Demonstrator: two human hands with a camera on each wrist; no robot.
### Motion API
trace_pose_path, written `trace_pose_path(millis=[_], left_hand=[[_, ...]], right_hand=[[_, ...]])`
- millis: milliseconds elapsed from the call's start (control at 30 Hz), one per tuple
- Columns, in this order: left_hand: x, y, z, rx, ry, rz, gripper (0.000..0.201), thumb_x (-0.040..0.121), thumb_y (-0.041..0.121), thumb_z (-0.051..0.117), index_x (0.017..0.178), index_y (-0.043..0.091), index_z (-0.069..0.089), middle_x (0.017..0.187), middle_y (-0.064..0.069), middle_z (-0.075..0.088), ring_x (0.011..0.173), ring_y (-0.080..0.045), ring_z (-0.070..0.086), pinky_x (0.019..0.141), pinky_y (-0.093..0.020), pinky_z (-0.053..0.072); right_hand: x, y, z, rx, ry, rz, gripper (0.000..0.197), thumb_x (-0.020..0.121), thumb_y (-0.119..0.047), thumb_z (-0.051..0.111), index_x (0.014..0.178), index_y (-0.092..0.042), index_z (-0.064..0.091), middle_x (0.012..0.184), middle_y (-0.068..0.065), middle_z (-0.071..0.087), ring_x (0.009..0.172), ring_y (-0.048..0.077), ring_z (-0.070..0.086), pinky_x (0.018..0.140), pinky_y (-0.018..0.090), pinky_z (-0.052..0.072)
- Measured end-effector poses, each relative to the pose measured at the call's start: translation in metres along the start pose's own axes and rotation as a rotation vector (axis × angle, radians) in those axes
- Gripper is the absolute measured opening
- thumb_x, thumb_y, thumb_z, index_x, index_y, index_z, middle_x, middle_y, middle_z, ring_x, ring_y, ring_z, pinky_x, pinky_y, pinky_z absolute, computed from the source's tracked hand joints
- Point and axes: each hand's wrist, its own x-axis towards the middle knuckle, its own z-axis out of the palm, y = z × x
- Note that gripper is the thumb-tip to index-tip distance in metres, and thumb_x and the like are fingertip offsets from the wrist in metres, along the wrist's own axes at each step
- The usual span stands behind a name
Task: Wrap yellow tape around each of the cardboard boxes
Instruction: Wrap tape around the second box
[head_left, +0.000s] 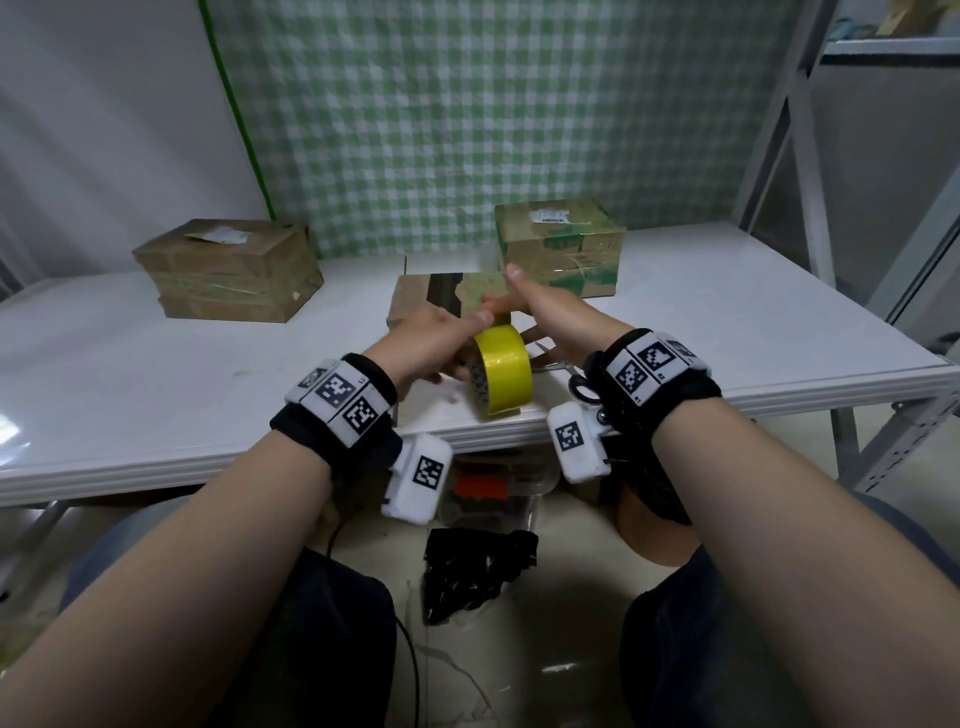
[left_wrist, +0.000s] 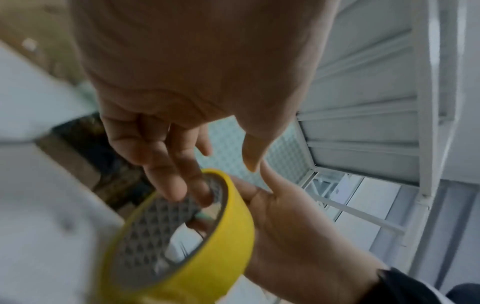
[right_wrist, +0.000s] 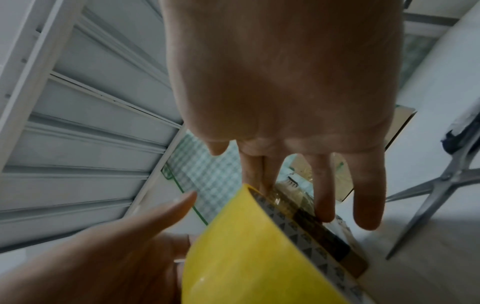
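Note:
A yellow tape roll (head_left: 506, 374) (left_wrist: 221, 246) (right_wrist: 233, 246) is held on edge over the white table's (head_left: 727, 312) front edge. My left hand (head_left: 441, 338) (left_wrist: 166, 164) holds it, with fingers hooked into the patterned core. My right hand (head_left: 545, 312) (right_wrist: 298, 164) is at the roll's right side, its fingers straight and touching the far rim. Three cardboard boxes stand behind: a brown one (head_left: 228, 270) at the left, a flat one (head_left: 447, 293) right past my hands, and a green-printed one (head_left: 561, 244) at the back right.
Scissors (head_left: 556, 364) (right_wrist: 441, 185) lie on the table just under my right wrist. A green checked cloth (head_left: 467, 130) hangs behind the table. A metal shelf frame (head_left: 810, 156) stands at the right. A clear bin (head_left: 493, 488) and a black bag (head_left: 478, 571) are on the floor below.

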Motion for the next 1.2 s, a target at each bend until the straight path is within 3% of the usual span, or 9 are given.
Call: trace_pose_path(millis=[167, 367, 500, 600, 667, 733, 833, 1000, 1200], left_hand=[[-0.001, -0.004, 0.027, -0.389, -0.064, -0.146, 0.039, 0.099, 0.042, 0.062, 0.119, 0.008, 0.065, 0.096, -0.013, 0.07, 0.081, -0.022, 0.069, 0.081, -0.04, 0.062], [-0.007, 0.003, 0.018, -0.531, -0.097, -0.236, 0.05, 0.094, 0.045, 0.068, 0.129, 0.009, 0.061, 0.112, -0.013, 0.074, 0.087, -0.024, 0.075, 0.075, -0.04, 0.064], [-0.014, 0.008, 0.02, -0.569, -0.137, -0.213, 0.05, 0.098, 0.044, 0.062, 0.132, 0.007, 0.057, 0.085, -0.015, 0.074, 0.067, -0.023, 0.074, 0.064, -0.036, 0.064], [-0.015, 0.01, 0.019, -0.56, -0.199, -0.224, 0.04, 0.104, 0.04, 0.053, 0.132, 0.012, 0.052, 0.085, -0.017, 0.075, 0.067, -0.026, 0.074, 0.074, -0.043, 0.063], [-0.019, 0.01, 0.019, -0.529, -0.248, -0.277, 0.031, 0.106, 0.036, 0.049, 0.124, 0.011, 0.052, 0.087, -0.017, 0.076, 0.068, -0.027, 0.074, 0.078, -0.046, 0.059], [-0.022, 0.009, 0.02, -0.504, -0.257, -0.305, 0.028, 0.106, 0.034, 0.05, 0.117, 0.009, 0.053, 0.086, -0.016, 0.076, 0.068, -0.026, 0.075, 0.078, -0.046, 0.059], [-0.021, 0.008, 0.018, -0.501, -0.246, -0.319, 0.029, 0.105, 0.034, 0.052, 0.113, 0.006, 0.056, 0.082, -0.015, 0.076, 0.066, -0.025, 0.075, 0.074, -0.045, 0.06], [-0.023, 0.01, 0.02, -0.468, -0.296, -0.378, 0.027, 0.106, 0.028, 0.052, 0.113, 0.002, 0.058, 0.08, -0.015, 0.076, 0.064, -0.024, 0.075, 0.066, -0.04, 0.062], [-0.02, 0.005, 0.018, -0.529, -0.245, -0.392, 0.032, 0.107, 0.029, 0.047, 0.119, 0.001, 0.058, 0.083, -0.014, 0.076, 0.064, -0.025, 0.075, 0.075, -0.042, 0.059]], right_hand=[[0.0, -0.001, 0.0, 0.007, -0.017, 0.016, 0.062, 0.102, -0.068, 0.027, 0.133, -0.031, 0.065, 0.147, -0.017, 0.051, 0.123, 0.029, 0.055, 0.102, 0.054, 0.048], [0.002, -0.001, -0.006, -0.163, 0.009, -0.018, 0.033, 0.105, -0.044, 0.046, 0.133, -0.042, 0.064, 0.15, -0.009, 0.05, 0.119, 0.026, 0.056, 0.088, 0.046, 0.056], [0.001, -0.001, -0.011, -0.227, 0.016, -0.057, 0.033, 0.107, -0.04, 0.042, 0.129, -0.04, 0.067, 0.141, -0.018, 0.055, 0.124, 0.038, 0.056, 0.094, 0.055, 0.054], [0.0, -0.001, -0.009, -0.256, 0.004, -0.092, 0.034, 0.107, -0.037, 0.043, 0.126, -0.031, 0.07, 0.138, -0.028, 0.055, 0.129, 0.052, 0.047, 0.097, 0.063, 0.051], [0.002, 0.002, -0.008, -0.227, 0.021, -0.137, 0.033, 0.108, -0.034, 0.044, 0.12, -0.024, 0.073, 0.142, -0.029, 0.053, 0.124, 0.045, 0.055, 0.088, 0.051, 0.054], [0.004, 0.002, -0.007, -0.229, 0.023, -0.199, 0.034, 0.108, -0.03, 0.043, 0.117, -0.02, 0.074, 0.148, -0.021, 0.051, 0.108, 0.016, 0.063, 0.081, 0.032, 0.051], [0.002, 0.0, -0.007, -0.218, 0.017, -0.197, 0.036, 0.11, -0.027, 0.042, 0.124, -0.013, 0.071, 0.15, -0.016, 0.051, 0.103, -0.001, 0.049, 0.065, 0.013, 0.034], [0.003, 0.0, -0.008, -0.208, 0.022, -0.179, 0.036, 0.11, -0.031, 0.04, 0.122, -0.016, 0.072, 0.152, -0.018, 0.048, 0.116, 0.004, 0.042, 0.068, 0.018, 0.035], [0.004, 0.001, -0.012, -0.192, 0.005, -0.204, 0.029, 0.107, -0.031, 0.047, 0.123, -0.024, 0.071, 0.151, -0.015, 0.05, 0.128, 0.007, 0.048, 0.085, 0.029, 0.045]])
